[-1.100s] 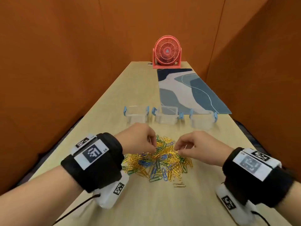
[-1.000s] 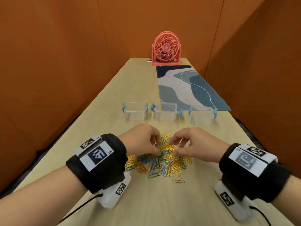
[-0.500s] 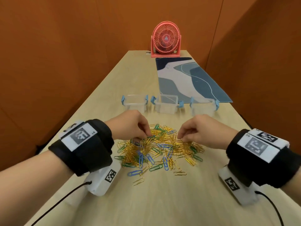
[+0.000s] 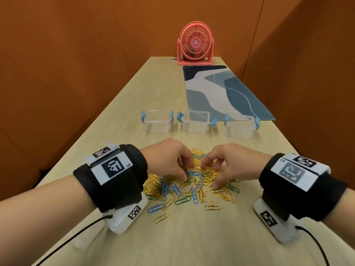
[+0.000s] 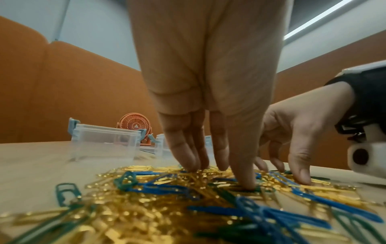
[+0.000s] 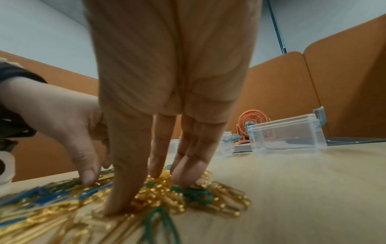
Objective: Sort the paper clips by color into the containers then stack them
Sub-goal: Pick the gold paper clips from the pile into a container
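Centrally, on the near part of the light wooden counter (image 4: 192, 237), lies a loose pile of paper clips (image 4: 192, 186) in gold, blue and green, with a few strays at its near edge: a blue clip (image 4: 156, 207), a gold clip (image 4: 161, 218) and another gold clip (image 4: 211, 207). Left hand (image 4: 169, 160): palm down over the left part of the pile, fingers nearly straight and pointing downward, fingertips (image 5: 243, 182) resting on the clips; no clip is seen gripped. Right hand (image 4: 228, 162): palm down over the right part of the pile, fingers likewise extended and slightly spread, fingertips (image 6: 117, 208) pressing on gold clips beside a green clip (image 6: 196, 194); it too holds nothing visible. The two hands are close together but apart, with clips showing between them. Each wrist carries a black band with white coded markers and a white camera housing, the left band (image 4: 113, 175) and the right band (image 4: 299, 179).

Farther along the counter stand three clear plastic containers with blue latches, in a row from left to right: left container (image 4: 158, 124), middle container (image 4: 196, 123), right container (image 4: 240, 129). All three are upright, open at the top and apart from one another. Behind them, on the right, lies a blue-patterned mat (image 4: 221, 91); at the far end stands a coral desk fan (image 4: 195, 44). Orange partitions (image 4: 67, 64) enclose the counter.
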{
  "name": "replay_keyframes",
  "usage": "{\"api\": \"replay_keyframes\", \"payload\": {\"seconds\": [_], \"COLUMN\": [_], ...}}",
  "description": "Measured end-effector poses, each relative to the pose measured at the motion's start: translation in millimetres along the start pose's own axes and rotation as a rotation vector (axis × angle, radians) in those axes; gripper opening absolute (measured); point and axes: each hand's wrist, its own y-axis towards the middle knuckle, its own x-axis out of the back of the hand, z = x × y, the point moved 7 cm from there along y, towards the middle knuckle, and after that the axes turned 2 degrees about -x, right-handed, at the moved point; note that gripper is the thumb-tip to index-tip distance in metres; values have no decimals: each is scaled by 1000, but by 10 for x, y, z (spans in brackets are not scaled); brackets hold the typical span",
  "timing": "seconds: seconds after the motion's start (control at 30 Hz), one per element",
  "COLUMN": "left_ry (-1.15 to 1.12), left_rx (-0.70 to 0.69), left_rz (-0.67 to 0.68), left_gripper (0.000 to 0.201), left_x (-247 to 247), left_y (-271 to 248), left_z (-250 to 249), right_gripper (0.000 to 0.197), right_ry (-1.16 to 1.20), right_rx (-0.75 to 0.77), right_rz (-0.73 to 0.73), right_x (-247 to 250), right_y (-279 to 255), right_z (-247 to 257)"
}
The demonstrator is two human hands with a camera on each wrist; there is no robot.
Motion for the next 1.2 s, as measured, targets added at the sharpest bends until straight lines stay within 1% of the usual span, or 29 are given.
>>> {"api": "replay_keyframes", "payload": {"seconds": [0.03,0.1,0.2,0.27,0.37,0.47,0.57,0.67,0.73,0.77,0.83,0.9,0.97,1.0,1.07,1.13,1.2], "left_ry": [30,63,33,18,-13,5,-39,-44,-28,-25,-73,-215,-429,-536,-679,-734,-752], "left_rx": [12,55,139,193,216,171,134,110,108,115,146,188,223,218,158,74,18], "left_rz": [3,-22,-166,-218,-166,-134,-134,-127,-114,-103,-73,-50,-37,-27,-10,1,-6], "left_gripper": [37,42,33,30,32,31,27,16,13,12,10,6,7,9,9,10,16], "left_x": [-4,29,173,224,176,138,121,106,92,94,121,193,281,318,388,422,421], "left_y": [7,10,27,72,156,250,309,320,322,321,304,270,207,177,136,122,130], "left_z": [36,141,330,453,532,499,460,408,394,397,423,455,439,394,233,25,-122], "right_gripper": [43,33,19,15,10,11,14,15,16,16,19,24,25,25,29,38,39], "right_ry": [5,14,0,-9,49,130,182,247,305,364,581,834,1044,1123,1221,1279,1308], "right_rx": [9,39,73,89,83,41,8,-37,-68,-83,-118,-159,-192,-199,-201,-179,-135], "right_rz": [-1,-29,-94,-114,-170,-216,-211,-172,-121,-84,-12,30,76,102,145,184,216], "right_x": [2,24,59,64,124,193,210,195,162,136,81,47,20,10,-2,-17,-24], "right_y": [3,21,61,87,119,132,132,135,143,144,145,151,155,161,168,178,180], "right_z": [2,14,43,53,21,-42,-61,-65,-71,-75,-76,-87,-82,-69,-27,28,102]}}
